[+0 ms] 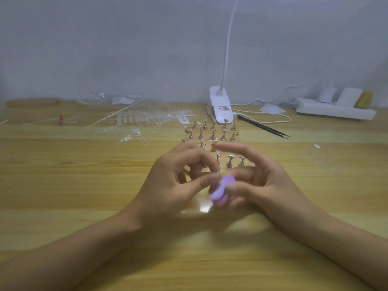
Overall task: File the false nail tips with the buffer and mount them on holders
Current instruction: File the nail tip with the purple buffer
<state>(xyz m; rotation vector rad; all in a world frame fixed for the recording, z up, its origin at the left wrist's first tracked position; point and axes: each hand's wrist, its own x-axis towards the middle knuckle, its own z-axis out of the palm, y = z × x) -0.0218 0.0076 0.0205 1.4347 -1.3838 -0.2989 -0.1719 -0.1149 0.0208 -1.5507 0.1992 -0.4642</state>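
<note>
On the light wooden tabletop (84, 185), both hands meet just in front of the clear board of small gold-coloured nail holders (213, 131), which stands near the white clip lamp (220, 106). The right hand (270, 183) grips the small lilac oblong buffer (223, 191), thumb on top and curled fingers beneath, forefinger lifted. The left hand (174, 181) has its thumb and forefinger pinching a small pale false nail tip (216, 177), badly blurred, which touches the buffer's far end. Its other fingers are curled.
</note>
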